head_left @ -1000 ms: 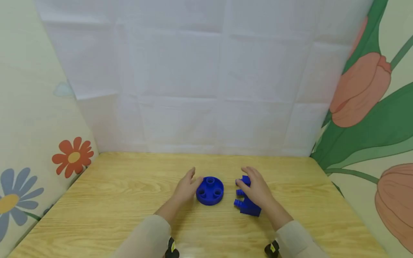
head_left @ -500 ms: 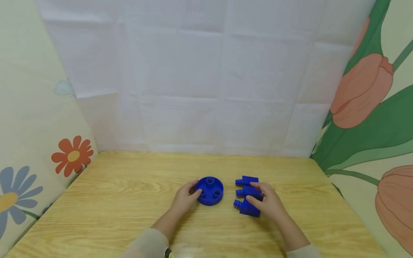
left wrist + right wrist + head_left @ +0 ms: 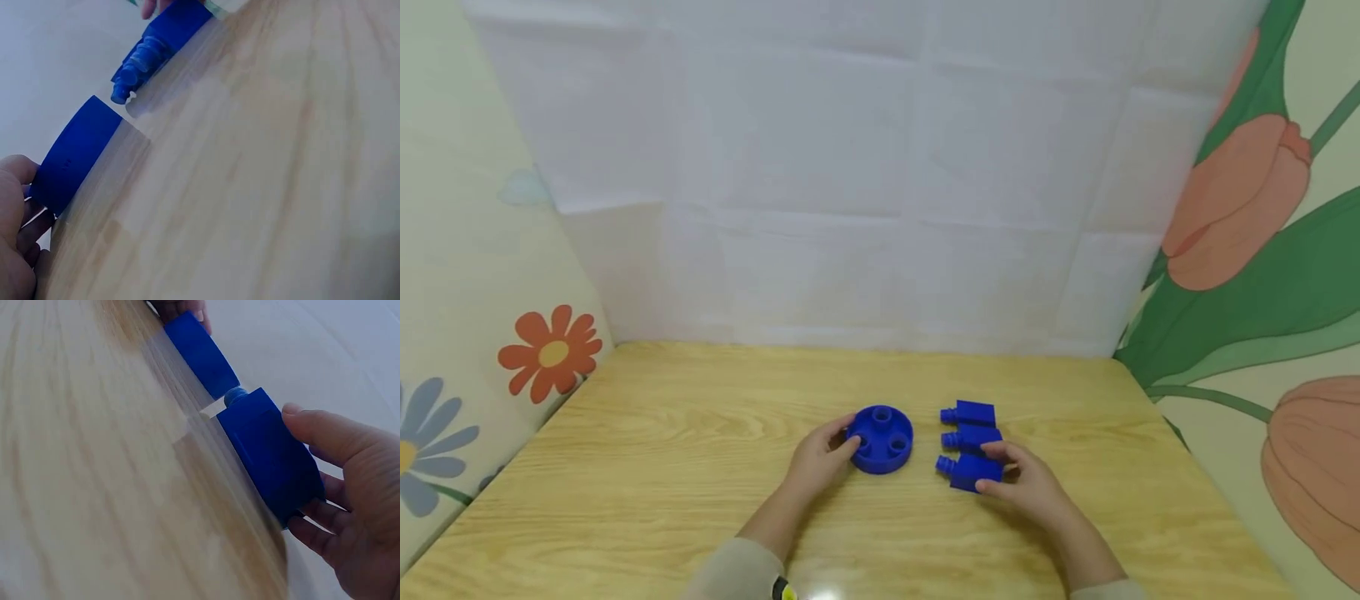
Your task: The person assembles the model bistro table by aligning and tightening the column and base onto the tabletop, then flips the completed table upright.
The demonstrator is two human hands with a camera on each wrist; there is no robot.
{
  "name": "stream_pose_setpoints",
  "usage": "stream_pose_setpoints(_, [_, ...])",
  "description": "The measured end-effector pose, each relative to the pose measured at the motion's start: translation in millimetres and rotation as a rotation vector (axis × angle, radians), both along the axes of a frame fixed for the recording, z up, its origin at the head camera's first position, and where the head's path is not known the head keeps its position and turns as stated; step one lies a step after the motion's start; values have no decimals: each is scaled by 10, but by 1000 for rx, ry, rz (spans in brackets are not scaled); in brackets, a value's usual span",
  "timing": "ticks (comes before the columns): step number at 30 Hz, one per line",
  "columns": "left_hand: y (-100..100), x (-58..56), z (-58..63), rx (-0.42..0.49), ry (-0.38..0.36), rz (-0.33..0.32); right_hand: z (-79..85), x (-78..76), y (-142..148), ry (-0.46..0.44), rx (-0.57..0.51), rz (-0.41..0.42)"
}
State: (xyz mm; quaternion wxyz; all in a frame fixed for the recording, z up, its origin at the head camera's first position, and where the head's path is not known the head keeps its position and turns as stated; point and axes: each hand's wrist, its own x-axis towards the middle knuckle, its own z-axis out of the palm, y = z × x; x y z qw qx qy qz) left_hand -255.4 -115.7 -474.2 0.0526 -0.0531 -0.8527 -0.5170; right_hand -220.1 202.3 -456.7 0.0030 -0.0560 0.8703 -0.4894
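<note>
A round blue tray-like base (image 3: 880, 460) with three raised sockets lies on the wooden table. My left hand (image 3: 817, 460) grips its left rim, thumb over the edge and fingers around the far side. To its right, three blue blocks with ribbed pegs lie in a row, pegs toward the base: a far block (image 3: 976, 413), a middle block (image 3: 973, 435) and a near block (image 3: 976, 472). With thumb and fingers, my right hand (image 3: 1033, 492) holds the near block at its right end. In the right wrist view the thumb (image 3: 319, 428) touches the block's upper edge.
The wooden table (image 3: 700, 467) runs back to a white cloth (image 3: 820, 167) hanging behind it. Flower-printed coverings (image 3: 1217, 333) flank both sides.
My left hand has closed on the rim of the round base. My right hand has come back from over the far blocks toward me and taken hold of the near block. The view has shifted slightly.
</note>
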Motion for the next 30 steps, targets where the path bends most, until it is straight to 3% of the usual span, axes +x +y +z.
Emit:
stream_pose_setpoints(7, [-3,98,-10,-10,7,0,-55,-20,31,-52,37,-3])
stream_pose_setpoints(16, [24,185,10,9,9,4,-66,-28,40,-48,131,0])
stream_pose_setpoints(24, [22,203,24,22,22,-3,84,-32,-64,-53,-12,7])
stream_pose_setpoints(30, [24,201,23,8,25,-14,229,-99,-236,-5,-19,24])
